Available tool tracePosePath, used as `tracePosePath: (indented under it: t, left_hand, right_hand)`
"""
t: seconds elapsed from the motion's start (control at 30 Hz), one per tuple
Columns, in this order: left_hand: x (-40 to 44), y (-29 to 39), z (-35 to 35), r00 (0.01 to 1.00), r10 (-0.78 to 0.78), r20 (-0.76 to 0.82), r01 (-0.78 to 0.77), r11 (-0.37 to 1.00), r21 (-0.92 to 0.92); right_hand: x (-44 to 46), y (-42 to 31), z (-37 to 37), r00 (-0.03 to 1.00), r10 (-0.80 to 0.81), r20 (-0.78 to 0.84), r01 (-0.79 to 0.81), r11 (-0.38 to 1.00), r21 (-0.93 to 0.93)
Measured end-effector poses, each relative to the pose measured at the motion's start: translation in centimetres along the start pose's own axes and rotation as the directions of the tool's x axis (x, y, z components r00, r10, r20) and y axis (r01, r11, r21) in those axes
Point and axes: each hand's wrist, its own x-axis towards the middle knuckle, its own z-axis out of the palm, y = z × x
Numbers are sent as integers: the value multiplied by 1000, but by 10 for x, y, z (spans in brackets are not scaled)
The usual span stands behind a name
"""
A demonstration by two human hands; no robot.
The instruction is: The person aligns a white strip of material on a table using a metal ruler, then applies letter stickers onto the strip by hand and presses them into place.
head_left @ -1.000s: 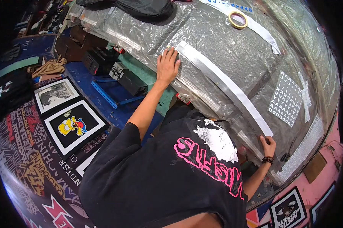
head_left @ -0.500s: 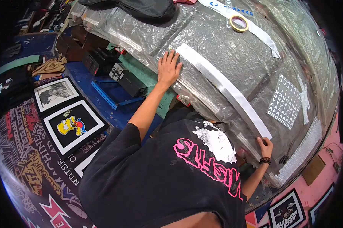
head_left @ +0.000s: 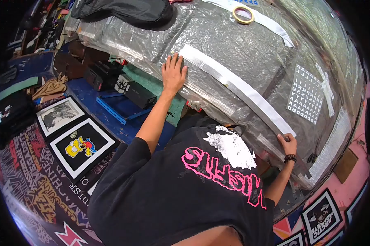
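A long white strip [head_left: 250,96] lies diagonally on the plastic-covered table, with a narrow silvery band [head_left: 224,78] along its near edge. My left hand [head_left: 174,76] rests flat by the strip's far-left end, its fingers stretched out and nothing gripped. At the opposite end, my right hand [head_left: 288,145], with a dark bracelet at the wrist, has its thumb and fingers closed on the strip's tip. Right of the strip is a sheet of white letters [head_left: 306,94]. Farther back, a roll of tape [head_left: 243,14] sits on another white strip [head_left: 275,30].
Clear wrinkled plastic [head_left: 230,39] covers the table. A black padded case [head_left: 127,12] lies at the back left. Bubble wrap [head_left: 330,147] runs along the right edge. Below on the left are dark boxes [head_left: 139,95], a blue metal frame [head_left: 111,110] and framed pictures [head_left: 82,147].
The view has shifted slightly, so the table things sit a little higher and more to the left. Both hands stay at the two ends of the strip.
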Motion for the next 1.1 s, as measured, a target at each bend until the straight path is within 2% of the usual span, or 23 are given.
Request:
tracePosePath:
  t: [0.37, 0.57, 0.73, 0.93, 1.1]
  left_hand:
    - [1, -1, -1, 1000, 10, -18, -10, 1000, 3]
    - [0, -2, -1, 1000, 7, -18, -7, 1000, -10]
    - [0, -2, -1, 1000, -12, -12, 11, 1000, -9]
    - [0, -4, 2, 996, 27, -80, -28, 1000, -15]
    - [-1, -6, 4, 999, 5, -53, -6, 1000, -22]
  right_hand:
    - [6, -7, 2, 999, -23, -39, 23, 1000, -3]
    - [13, 1, 4, 1000, 12, 7, -12, 1000, -13]
    - [18, 9, 7, 999, -20, 28, 21, 1000, -8]
    - [22, 16, 7, 998, -44, 43, 44, 999, -6]
    - [20, 5, 2, 999, -13, 39, 13, 1000, 1]
